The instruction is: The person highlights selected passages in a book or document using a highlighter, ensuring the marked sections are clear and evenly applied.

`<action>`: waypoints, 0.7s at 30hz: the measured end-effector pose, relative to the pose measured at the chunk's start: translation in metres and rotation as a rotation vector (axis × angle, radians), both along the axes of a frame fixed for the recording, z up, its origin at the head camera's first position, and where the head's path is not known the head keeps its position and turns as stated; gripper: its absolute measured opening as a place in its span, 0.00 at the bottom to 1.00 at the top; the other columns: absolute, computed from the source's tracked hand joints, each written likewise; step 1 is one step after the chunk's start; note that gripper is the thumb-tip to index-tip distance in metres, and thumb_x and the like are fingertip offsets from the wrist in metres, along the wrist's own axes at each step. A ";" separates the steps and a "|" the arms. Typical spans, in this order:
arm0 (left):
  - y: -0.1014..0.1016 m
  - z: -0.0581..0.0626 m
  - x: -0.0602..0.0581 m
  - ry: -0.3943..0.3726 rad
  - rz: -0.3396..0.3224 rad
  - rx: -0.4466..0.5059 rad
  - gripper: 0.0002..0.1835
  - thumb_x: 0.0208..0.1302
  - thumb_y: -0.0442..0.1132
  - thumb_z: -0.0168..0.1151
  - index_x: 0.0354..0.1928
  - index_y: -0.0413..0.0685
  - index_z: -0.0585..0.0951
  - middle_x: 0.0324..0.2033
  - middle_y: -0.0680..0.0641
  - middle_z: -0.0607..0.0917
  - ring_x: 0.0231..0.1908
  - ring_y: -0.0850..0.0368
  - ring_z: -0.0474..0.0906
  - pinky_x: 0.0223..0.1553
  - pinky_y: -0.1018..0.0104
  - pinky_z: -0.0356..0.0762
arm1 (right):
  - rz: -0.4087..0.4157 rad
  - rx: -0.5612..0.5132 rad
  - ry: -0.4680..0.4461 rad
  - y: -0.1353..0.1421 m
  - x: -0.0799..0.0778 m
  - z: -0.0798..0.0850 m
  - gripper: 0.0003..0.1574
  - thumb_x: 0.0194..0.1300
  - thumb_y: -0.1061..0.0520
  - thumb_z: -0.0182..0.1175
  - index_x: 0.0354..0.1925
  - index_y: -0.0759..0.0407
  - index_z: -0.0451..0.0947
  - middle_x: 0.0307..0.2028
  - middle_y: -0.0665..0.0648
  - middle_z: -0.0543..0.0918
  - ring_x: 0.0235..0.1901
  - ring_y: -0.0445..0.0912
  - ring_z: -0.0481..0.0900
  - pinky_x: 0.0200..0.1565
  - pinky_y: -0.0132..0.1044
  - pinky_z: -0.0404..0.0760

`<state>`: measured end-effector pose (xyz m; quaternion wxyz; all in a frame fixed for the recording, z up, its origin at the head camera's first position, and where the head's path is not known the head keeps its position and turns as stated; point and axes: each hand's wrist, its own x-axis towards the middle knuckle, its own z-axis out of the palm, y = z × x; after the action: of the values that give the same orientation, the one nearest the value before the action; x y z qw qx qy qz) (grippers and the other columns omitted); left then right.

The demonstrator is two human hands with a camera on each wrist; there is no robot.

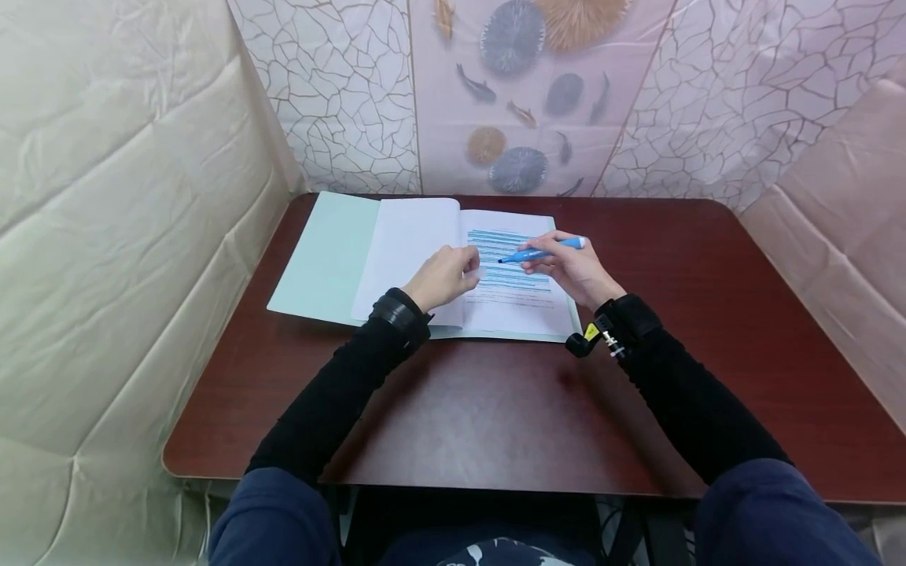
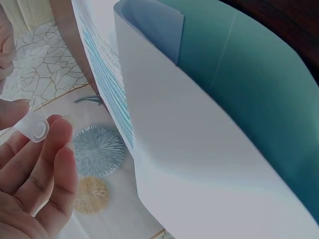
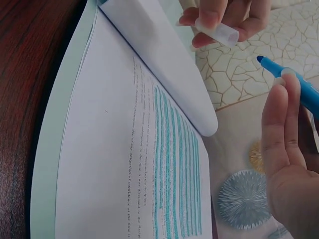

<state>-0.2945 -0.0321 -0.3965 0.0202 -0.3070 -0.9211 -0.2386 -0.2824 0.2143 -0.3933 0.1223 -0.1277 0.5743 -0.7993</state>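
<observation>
My right hand (image 1: 569, 267) holds a blue marker (image 3: 284, 72) with its dark tip bare and pointing left. Between the thumb and fingers of my left hand (image 1: 444, 277) is a small whitish translucent cap (image 2: 36, 127), its open end facing the marker in the right wrist view. Both hands are over an open light green folder (image 1: 329, 251) of white paper. Many printed lines on the right page (image 1: 520, 314) carry blue marker strokes, while the lower lines are unmarked. The turned left page (image 1: 414, 228) curves up from the fold.
The folder lies on a dark reddish-brown table (image 1: 510, 409) near its back edge. Behind the table hangs a patterned cloth (image 1: 347, 94) with crackle lines and round motifs. Pale padded fabric (image 1: 127, 236) stands along the left side, and similar fabric (image 1: 835, 204) along the right.
</observation>
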 end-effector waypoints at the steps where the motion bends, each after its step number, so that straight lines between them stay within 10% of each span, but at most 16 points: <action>1: 0.001 0.001 0.000 -0.002 0.004 0.000 0.04 0.63 0.36 0.61 0.38 0.44 0.79 0.35 0.46 0.85 0.33 0.55 0.76 0.37 0.67 0.74 | 0.003 0.006 0.001 0.000 0.000 0.001 0.11 0.71 0.61 0.53 0.41 0.68 0.78 0.42 0.62 0.85 0.35 0.50 0.85 0.47 0.41 0.83; 21: 0.007 0.010 0.000 -0.043 -0.005 -0.001 0.06 0.63 0.38 0.63 0.41 0.45 0.80 0.35 0.47 0.84 0.34 0.55 0.77 0.39 0.66 0.76 | 0.005 0.075 0.043 -0.007 -0.002 -0.002 0.10 0.69 0.61 0.56 0.39 0.67 0.80 0.40 0.60 0.87 0.34 0.49 0.87 0.44 0.41 0.85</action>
<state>-0.2949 -0.0251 -0.3869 -0.0005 -0.3038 -0.9207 -0.2448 -0.2842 0.2070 -0.3956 0.1164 -0.1417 0.6060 -0.7740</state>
